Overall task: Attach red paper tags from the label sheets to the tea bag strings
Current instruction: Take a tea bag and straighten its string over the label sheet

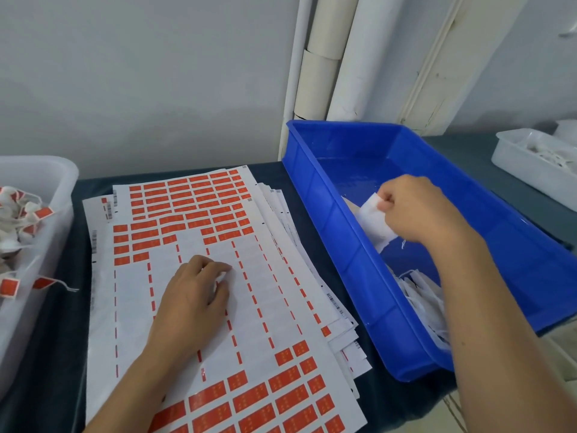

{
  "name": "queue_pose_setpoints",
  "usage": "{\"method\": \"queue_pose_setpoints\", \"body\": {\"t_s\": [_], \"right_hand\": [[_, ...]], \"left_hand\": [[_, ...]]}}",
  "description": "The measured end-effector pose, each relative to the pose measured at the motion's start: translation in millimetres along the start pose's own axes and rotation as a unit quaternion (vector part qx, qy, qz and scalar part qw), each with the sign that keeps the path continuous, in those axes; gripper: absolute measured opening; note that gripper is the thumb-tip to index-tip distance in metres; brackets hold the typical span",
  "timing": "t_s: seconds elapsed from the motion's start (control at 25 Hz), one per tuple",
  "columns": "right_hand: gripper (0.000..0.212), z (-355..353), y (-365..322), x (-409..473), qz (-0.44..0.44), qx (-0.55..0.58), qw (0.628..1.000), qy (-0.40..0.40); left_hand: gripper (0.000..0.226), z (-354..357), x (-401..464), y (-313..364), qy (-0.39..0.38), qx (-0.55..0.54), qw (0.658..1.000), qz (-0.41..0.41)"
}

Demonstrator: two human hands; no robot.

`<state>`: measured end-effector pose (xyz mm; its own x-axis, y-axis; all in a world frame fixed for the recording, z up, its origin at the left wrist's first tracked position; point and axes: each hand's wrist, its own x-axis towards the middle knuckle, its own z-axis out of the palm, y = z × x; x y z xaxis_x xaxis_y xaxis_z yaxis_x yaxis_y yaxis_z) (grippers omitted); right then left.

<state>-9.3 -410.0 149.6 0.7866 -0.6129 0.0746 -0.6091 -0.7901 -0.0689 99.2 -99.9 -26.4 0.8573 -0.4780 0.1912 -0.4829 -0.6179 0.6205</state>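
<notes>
Your right hand (pixel 415 210) pinches a white tea bag (pixel 376 221) in its grip inside the blue bin (pixel 343 245) at right of frame, while your left hand (pixel 193 295) rests loosely curled on the label sheets (pixel 256 276).

A dark-covered bench (pixel 271 175) stands against a pale grey wall (pixel 140 73), with white cylindrical pipes (pixel 352 57) rising behind it.

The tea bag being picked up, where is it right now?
The tea bag is at the right of the head view, inside the blue bin, pinched in the right hand.
</notes>
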Motion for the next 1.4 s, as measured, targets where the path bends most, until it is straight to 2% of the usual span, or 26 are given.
{"method": "queue_pose_setpoints", "body": {"t_s": [0.12,0.2,0.28,0.36,0.4,0.44,0.52,0.56,0.68,0.8,0.92,1.0,1.12,1.2,1.32,1.4], "right_hand": [[0.019,-25,-39,-18,-0.104,0.007,0.992,0.066],[0.024,-30,-73,-32,-0.169,0.016,0.983,0.07],[0.026,-20,-109,-43,-0.229,0.044,0.973,0.006],[0.018,5,-141,-50,-0.281,0.077,0.952,-0.092],[0.016,19,-154,-54,-0.304,0.109,0.937,-0.132],[0.016,34,-167,-56,-0.32,0.155,0.92,-0.163],[0.013,61,-184,-59,-0.315,0.241,0.9,-0.183],[0.012,72,-190,-58,-0.3,0.27,0.898,-0.175],[0.02,97,-196,-53,-0.257,0.317,0.902,-0.143],[0.009,110,-192,-49,-0.24,0.353,0.901,-0.083],[0.007,117,-189,-46,-0.229,0.385,0.893,-0.051],[0.009,121,-189,-44,-0.221,0.392,0.893,-0.017],[0.003,125,-193,-40,-0.183,0.39,0.901,0.052],[0.013,125,-196,-36,-0.152,0.372,0.911,0.092],[0.016,116,-194,-29,-0.12,0.368,0.908,0.163],[0.015,112,-193,-25,-0.122,0.366,0.901,0.2]], "left_hand": [[0.029,-4,-2,0,0.002,-0.054,0.998,-0.005],[0.035,-8,-5,-1,-0.002,-0.121,0.993,-0.011],[0.055,-13,-9,-3,-0.005,-0.192,0.981,-0.008],[0.076,-16,-13,-4,-0.013,-0.237,0.971,0.006],[0.073,-16,-14,-5,-0.02,-0.249,0.968,0.006],[0.058,-17,-14,-5,-0.022,-0.263,0.965,0.002],[0.015,-14,-10,-6,-0.007,-0.293,0.956,-0.015],[0.01,-14,-9,-8,0.002,-0.306,0.952,-0.021],[0.02,-14,-6,-15,0.022,-0.37,0.927,-0.054],[0.035,-14,-2,-21,-0.007,-0.454,0.887,-0.085],[0.036,-15,0,-24,-0.031,-0.476,0.875,-0.087],[0.035,-16,1,-23,-0.032,-0.467,0.879,-0.092],[0.04,-20,4,-24,-0.017,-0.382,0.921,-0.082],[0.043,-23,5,-23,-0.027,-0.347,0.935,-0.067],[0.039,-23,4,-21,-0.057,-0.333,0.938,-0.08],[0.046,-23,3,-21,-0.064,-0.334,0.937,-0.081]]}}
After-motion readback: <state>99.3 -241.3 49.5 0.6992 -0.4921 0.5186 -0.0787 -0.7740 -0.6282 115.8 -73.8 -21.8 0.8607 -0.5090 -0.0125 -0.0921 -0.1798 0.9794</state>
